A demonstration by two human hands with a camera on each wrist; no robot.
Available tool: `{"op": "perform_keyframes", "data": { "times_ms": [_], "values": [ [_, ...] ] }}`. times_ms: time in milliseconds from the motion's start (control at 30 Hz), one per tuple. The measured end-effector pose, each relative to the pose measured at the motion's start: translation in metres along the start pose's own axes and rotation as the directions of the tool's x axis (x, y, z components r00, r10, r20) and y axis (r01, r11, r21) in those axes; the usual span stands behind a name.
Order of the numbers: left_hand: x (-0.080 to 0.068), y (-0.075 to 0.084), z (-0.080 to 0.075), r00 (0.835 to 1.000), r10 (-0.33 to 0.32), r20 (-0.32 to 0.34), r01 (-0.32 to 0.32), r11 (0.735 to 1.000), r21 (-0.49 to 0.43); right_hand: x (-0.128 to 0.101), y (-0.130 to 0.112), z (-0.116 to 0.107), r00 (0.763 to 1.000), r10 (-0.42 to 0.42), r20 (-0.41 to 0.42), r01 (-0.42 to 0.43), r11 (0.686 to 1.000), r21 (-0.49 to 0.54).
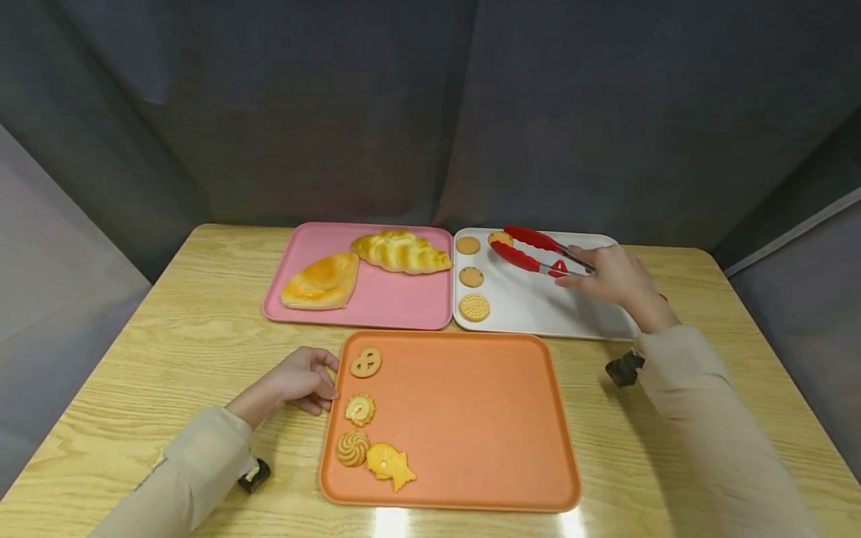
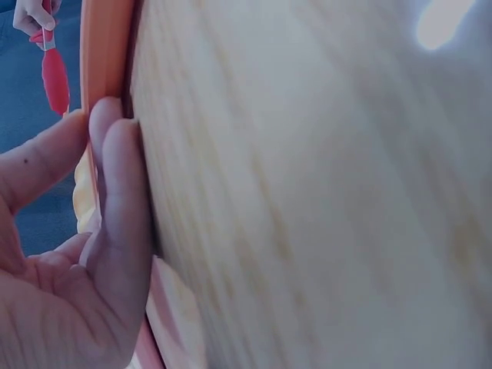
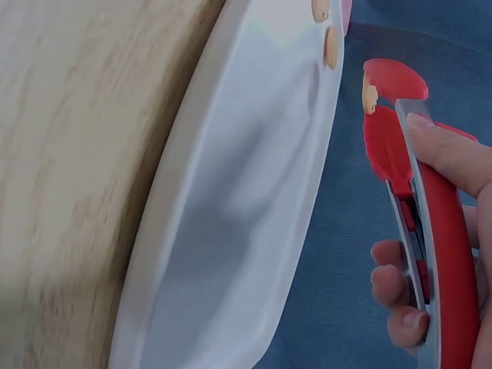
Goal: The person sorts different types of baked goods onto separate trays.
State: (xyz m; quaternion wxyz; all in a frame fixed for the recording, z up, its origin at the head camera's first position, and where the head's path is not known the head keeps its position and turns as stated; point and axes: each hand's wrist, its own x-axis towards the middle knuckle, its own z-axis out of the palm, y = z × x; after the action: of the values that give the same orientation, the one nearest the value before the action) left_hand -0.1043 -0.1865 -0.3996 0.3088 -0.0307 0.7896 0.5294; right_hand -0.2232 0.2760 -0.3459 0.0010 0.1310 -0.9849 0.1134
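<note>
My right hand (image 1: 615,275) grips a pair of red-tipped metal tongs (image 1: 546,269) above the white tray (image 1: 558,317). Between the tong heads, a small round cookie (image 3: 370,96) shows in the right wrist view. Three more round cookies lie along the white tray's left side, among them a patterned one (image 1: 474,307). At the left rim of the orange tray (image 1: 464,418), my left hand (image 1: 306,381) holds the edge with thumb and fingertips. Down that tray's left side are a pretzel cookie (image 1: 366,363), a ruffled round cookie (image 1: 360,410), a swirl cookie (image 1: 353,448) and a fish-shaped cookie (image 1: 391,465).
A pink tray (image 1: 397,306) adjoins the white one at the back, carrying a braided bread (image 1: 402,252) and a glossy bread piece (image 1: 323,282). All three trays sit on a wooden table (image 1: 202,321). Dark curtains (image 1: 323,112) hang behind the table's far edge.
</note>
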Motion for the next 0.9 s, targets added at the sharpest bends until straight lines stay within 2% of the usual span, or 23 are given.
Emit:
{"op": "perform_keyframes", "data": {
  "times_ms": [400, 700, 900],
  "values": [
    [-0.002, 0.001, 0.001, 1.0, 0.009, 0.003, -0.009, 1.0, 0.004, 0.017, 0.003, 0.013, 0.992, 0.096, 0.08, -0.099, 0.994, 0.037],
    [-0.001, 0.0, 0.002, 1.0, -0.004, -0.011, 0.004, 1.0, 0.004, 0.019, 0.005, 0.02, 0.986, 0.113, 0.12, -0.116, 0.993, 0.02],
    [-0.001, 0.0, 0.002, 1.0, 0.005, -0.004, -0.005, 1.0, 0.004, 0.018, 0.005, 0.02, 0.974, 0.173, 0.145, -0.18, 0.983, 0.037]
  ]
}}
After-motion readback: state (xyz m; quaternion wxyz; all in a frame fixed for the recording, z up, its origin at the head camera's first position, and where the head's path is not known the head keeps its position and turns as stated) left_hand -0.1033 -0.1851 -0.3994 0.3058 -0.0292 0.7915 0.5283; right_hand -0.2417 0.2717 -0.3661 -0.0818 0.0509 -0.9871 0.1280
